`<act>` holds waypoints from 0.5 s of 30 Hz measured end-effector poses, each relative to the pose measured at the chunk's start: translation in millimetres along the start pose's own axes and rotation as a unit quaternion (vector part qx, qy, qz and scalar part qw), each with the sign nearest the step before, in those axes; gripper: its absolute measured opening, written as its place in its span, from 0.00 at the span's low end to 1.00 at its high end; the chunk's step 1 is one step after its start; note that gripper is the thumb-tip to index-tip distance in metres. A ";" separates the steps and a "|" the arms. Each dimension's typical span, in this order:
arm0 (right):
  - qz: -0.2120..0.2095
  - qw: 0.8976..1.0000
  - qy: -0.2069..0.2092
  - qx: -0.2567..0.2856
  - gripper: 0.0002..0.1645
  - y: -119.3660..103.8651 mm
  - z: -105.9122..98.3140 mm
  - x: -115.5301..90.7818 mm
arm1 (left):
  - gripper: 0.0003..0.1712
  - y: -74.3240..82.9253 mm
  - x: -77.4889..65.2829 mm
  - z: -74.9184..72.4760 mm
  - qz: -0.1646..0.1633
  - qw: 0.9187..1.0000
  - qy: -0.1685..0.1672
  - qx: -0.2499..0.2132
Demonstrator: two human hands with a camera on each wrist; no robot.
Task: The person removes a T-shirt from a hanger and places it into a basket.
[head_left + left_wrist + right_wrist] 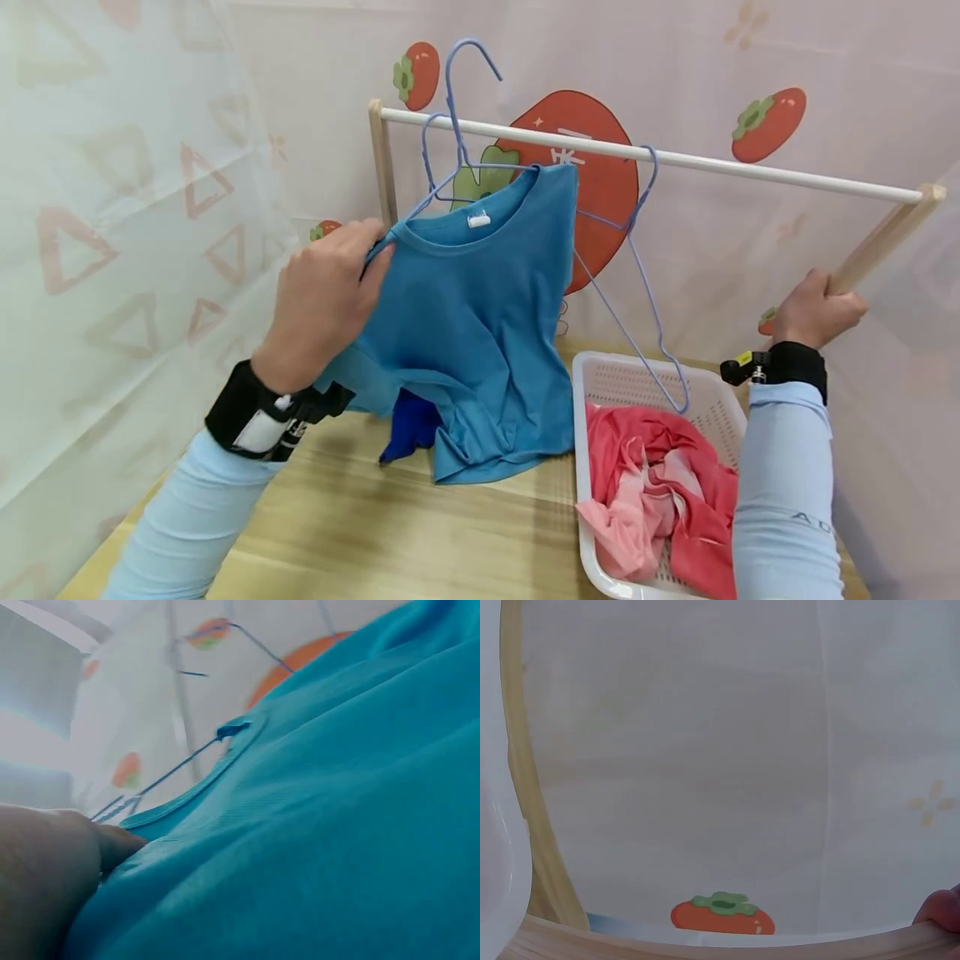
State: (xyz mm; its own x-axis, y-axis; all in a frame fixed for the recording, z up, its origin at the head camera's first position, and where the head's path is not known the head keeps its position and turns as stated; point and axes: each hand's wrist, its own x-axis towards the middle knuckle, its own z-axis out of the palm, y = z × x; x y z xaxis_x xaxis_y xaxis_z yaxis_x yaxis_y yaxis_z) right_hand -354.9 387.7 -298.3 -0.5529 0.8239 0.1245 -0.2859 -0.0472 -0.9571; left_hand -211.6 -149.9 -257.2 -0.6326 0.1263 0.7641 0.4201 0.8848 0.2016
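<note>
In the head view a blue T-shirt point(487, 308) hangs on a light-blue wire hanger point(452, 92), whose hook stands in front of the rack's white rail point(600, 147). My left hand point(326, 292) pinches the shirt and hanger at the left shoulder; the left wrist view shows a finger point(120, 844) against the shirt cloth point(300, 825). At the right, my right hand point(817, 312) grips the rack's wooden post point(885, 237). That post also crosses the bottom of the right wrist view, with a fingertip point(939, 906) on it.
Another light-blue hanger point(637, 250) hangs on the rail, its lower corner over a white basket point(581, 433) with red and pink clothes point(660, 483). A dark blue cloth point(411, 427) lies behind the shirt on the wooden table point(360, 525). A printed curtain point(847, 50) stands behind.
</note>
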 end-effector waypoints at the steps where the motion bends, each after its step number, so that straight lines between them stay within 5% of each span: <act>1: -0.005 1.000 0.001 0.000 0.15 -1.8 1.1 0.6 | 0.12 2.1 -2.9 -4.3 0.004 1.000 0.004 -0.001; 6: 0.005 1.000 -0.008 0.007 0.05 -8.4 2.6 3.8 | 0.10 7.0 -24.4 -9.6 0.010 1.000 0.016 -0.014; 10: 0.023 1.000 -0.008 0.017 0.20 -8.7 -1.9 4.6 | 0.07 4.6 -52.8 -2.8 0.019 0.999 0.014 -0.035; 15: 0.028 0.999 -0.009 0.018 0.21 -8.1 -5.5 2.5 | 0.02 -1.6 -96.0 12.6 0.028 0.998 -0.014 -0.063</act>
State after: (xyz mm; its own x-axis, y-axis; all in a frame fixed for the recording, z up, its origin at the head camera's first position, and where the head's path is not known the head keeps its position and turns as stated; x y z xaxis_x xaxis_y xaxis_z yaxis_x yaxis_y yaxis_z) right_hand -349.7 393.3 -291.7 -0.5820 0.8096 0.0762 -0.2818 -0.1129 -0.9528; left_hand -159.7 -157.8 -338.6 -0.6223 0.1877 0.7599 0.5330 0.8126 0.2357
